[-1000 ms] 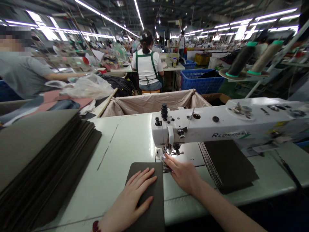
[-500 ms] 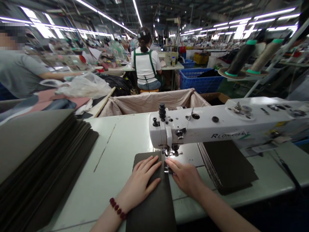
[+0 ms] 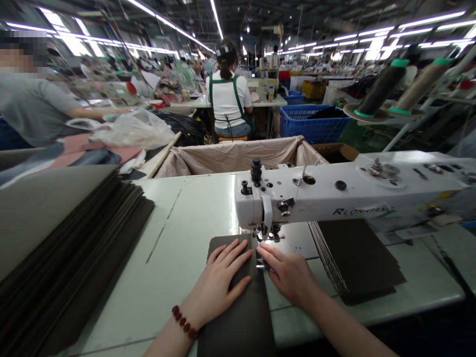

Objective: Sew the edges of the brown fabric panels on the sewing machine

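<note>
1. Dark panel (image 3: 243, 320) lay flat on the counter (image 3: 186, 223), lower centre of frame, top end just beside the needle area of the sewing machine (image 3: 308, 198). Near end ran out of the bottom of frame; full length unclear.
2. Left hand (image 3: 217, 280): fingers fairly spread, palm down on the panel, pressing, no pinch.
3. Right hand (image 3: 293, 277): fingertips close together at the panel's right edge, by a small metal part. Couldn't tell if it pinched anything.
4. Handling, my read: light, thin, semi-stiff sheet; lay without wrinkles. Probably slid easily on the smooth top, so skewing looked a bigger risk than breaking. Corners could crease.
5. Best hold: flat palm on the broad face for steering, light fingertips along the right edge, clear of the needle.
6. Similar-looking dark sheets: big pile (image 3: 100, 238) at left, smaller pile (image 3: 362, 258) right of centre.
</note>
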A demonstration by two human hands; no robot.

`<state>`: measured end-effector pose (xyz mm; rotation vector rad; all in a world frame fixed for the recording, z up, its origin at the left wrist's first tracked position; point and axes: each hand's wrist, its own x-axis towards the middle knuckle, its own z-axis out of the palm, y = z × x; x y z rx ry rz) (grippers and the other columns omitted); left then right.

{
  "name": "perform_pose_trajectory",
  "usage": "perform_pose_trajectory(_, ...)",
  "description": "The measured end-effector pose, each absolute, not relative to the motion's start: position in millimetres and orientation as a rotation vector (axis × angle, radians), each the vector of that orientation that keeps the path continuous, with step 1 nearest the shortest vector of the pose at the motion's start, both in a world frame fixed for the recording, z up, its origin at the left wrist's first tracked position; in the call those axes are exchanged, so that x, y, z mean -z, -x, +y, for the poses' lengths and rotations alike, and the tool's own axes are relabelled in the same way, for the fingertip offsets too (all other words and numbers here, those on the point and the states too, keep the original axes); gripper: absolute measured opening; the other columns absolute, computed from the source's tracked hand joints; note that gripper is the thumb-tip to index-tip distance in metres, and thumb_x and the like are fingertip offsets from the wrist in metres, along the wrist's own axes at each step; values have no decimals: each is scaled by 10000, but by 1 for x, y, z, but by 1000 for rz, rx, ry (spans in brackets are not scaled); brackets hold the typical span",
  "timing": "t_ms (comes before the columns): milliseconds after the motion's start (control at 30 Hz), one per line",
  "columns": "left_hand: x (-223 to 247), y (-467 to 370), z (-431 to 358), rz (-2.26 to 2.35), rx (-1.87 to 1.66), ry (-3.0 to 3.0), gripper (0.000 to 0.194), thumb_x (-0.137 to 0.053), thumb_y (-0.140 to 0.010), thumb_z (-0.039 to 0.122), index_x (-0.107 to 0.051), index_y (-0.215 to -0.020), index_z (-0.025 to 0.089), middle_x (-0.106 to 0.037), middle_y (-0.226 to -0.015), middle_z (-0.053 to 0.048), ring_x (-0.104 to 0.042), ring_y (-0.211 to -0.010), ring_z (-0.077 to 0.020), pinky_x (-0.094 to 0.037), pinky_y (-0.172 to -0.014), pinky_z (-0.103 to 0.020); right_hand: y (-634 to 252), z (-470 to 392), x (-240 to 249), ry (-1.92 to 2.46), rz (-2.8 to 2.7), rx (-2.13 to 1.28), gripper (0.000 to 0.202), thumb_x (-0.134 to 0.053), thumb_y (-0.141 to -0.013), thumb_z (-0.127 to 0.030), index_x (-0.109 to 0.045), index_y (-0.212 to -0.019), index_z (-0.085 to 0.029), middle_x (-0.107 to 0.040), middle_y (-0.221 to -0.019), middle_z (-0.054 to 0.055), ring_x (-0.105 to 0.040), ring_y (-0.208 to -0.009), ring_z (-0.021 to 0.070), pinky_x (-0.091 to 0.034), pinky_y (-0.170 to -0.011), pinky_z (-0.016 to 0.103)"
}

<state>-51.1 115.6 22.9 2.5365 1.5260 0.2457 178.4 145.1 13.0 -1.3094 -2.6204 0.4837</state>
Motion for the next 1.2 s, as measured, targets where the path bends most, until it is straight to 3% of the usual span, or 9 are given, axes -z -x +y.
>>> perform_pose_trajectory(900, -19, 54, 124, 1468, -332, -2531, 477, -476, -931, 411, -402, -1394, 328, -357, -1504, 0, -306, -1382, -246, -284, -1101, -478, -180, 144, -10, 1293, -2573, -476, 525, -457, -878, -202, -404, -1390, -306, -403, -1473, -25, -559, -1146, 196, -461, -944, 346)
perform_pose_trajectory(1200, -23, 57, 121, 1446, -407, -2523, 413, -515, -913, 343, -502, -1325, 338, -443, -1443, -6, -389, -1309, -261, -324, -1071, -482, -180, 144, -9, 1271, -2561, -483, 543, -455, -876, -182, -389, -1400, -308, -402, -1471, -39, -535, -1179, 178, -441, -976, 326)
